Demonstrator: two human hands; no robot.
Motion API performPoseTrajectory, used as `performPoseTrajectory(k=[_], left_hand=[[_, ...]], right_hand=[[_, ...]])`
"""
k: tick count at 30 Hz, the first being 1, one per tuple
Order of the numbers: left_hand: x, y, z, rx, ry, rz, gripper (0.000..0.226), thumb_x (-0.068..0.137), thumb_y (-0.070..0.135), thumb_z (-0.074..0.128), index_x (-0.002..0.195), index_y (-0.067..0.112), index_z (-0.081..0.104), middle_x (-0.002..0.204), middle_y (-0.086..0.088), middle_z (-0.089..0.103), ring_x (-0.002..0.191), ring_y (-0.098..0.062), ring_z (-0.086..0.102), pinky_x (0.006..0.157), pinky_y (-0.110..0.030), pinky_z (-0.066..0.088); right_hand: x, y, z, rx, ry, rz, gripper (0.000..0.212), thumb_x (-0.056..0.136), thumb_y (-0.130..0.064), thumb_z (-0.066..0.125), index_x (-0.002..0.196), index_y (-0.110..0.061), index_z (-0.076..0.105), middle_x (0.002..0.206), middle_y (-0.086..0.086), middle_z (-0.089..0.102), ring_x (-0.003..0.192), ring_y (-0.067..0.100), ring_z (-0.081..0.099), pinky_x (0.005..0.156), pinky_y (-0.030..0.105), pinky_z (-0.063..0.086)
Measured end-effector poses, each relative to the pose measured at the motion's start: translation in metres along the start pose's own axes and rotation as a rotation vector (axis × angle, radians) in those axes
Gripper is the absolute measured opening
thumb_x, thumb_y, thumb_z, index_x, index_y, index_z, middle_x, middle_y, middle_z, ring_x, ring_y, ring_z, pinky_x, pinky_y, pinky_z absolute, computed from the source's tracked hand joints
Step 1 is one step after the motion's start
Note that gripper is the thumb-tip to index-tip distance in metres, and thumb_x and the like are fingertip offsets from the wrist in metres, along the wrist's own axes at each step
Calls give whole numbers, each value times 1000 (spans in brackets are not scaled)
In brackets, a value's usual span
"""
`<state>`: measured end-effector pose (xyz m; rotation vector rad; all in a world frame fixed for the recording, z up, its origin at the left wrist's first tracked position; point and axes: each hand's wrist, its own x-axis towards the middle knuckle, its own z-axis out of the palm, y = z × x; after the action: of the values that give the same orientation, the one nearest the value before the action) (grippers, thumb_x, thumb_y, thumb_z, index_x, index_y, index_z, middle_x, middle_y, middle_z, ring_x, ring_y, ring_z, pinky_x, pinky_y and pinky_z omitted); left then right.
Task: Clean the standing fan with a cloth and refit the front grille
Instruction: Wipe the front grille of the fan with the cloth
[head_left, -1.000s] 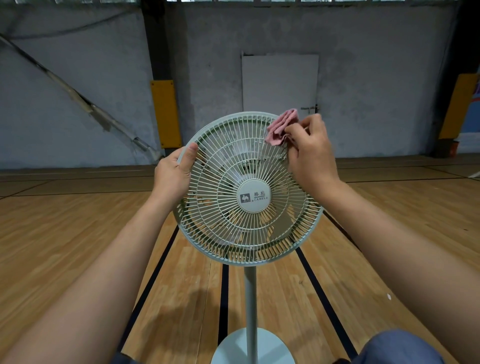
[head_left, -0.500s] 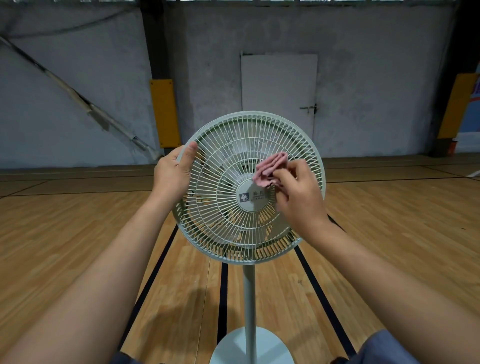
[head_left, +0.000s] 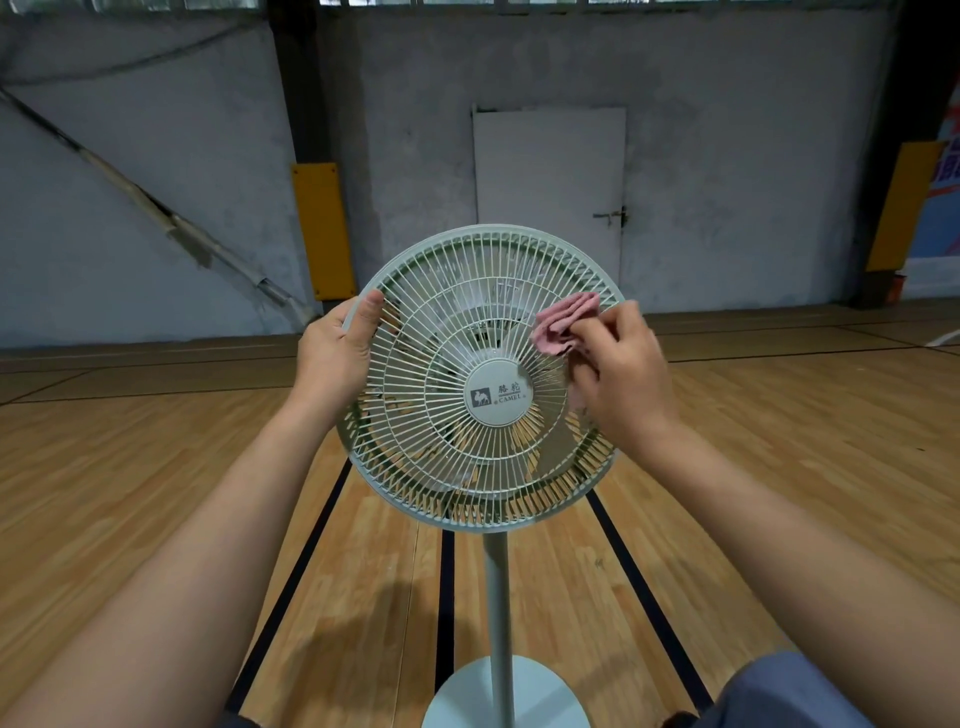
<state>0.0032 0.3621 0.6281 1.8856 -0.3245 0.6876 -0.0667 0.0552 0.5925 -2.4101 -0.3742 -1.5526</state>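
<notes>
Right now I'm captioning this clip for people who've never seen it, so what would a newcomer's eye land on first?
First, the pale green standing fan at centre, its round front grille facing the camera. Next, the pink cloth that the right hand pinches against the grille's upper right, while the left hand grips the rim at the left. Behind stand a grey wall, a white door and yellow padding.
</notes>
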Motion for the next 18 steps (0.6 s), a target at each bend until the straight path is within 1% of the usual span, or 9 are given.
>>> performPoseTrajectory(k=[3,6,9,12,14,16,18], left_hand=[[0,-1,0,-11,3,-4,62,96,83,41,97,32,75,86,7,79,85,-18,75,79,-44,60],[1,0,1,-14,3,-8,60,98,81,41,97,31,75,88,4,79,87,-19,75,76,-40,59],[0,1,2,-24,4,-10,61,98,80,42,97,29,75,88,2,79,86,-18,75,75,-40,58],[-1,1,2,-38,4,-7,62,95,83,43,98,29,74,87,4,78,81,-14,74,71,-34,57],[-2,1,2,-47,1,-9,62,95,83,44,99,29,74,86,5,78,80,-12,74,70,-32,56],[-2,1,2,-50,0,-13,62,95,82,44,99,28,74,86,4,78,81,-14,75,70,-32,57],[-1,0,2,-51,0,-16,62,96,82,45,100,28,74,88,2,78,86,-18,75,73,-36,58]], right_hand=[[14,14,-7,-25,32,101,23,95,-2,68,118,-6,66,111,11,51,91,27,52,77,46,54],[23,22,-10,-47,65,122,23,93,2,64,115,-3,65,110,13,50,92,31,52,79,52,53],[21,20,-9,-26,85,141,24,91,5,62,114,-3,65,110,13,49,93,31,51,76,50,52],[12,15,-3,17,104,124,25,91,6,60,114,-4,65,111,12,49,93,29,51,73,45,52],[4,9,3,33,83,97,25,92,4,61,114,-5,65,112,11,48,94,28,51,74,45,53],[-6,0,9,50,63,77,24,92,2,63,114,-6,66,113,9,49,96,26,51,74,43,54],[-16,-9,17,63,43,58,22,93,0,66,114,-6,67,113,8,50,94,24,52,72,42,55]])
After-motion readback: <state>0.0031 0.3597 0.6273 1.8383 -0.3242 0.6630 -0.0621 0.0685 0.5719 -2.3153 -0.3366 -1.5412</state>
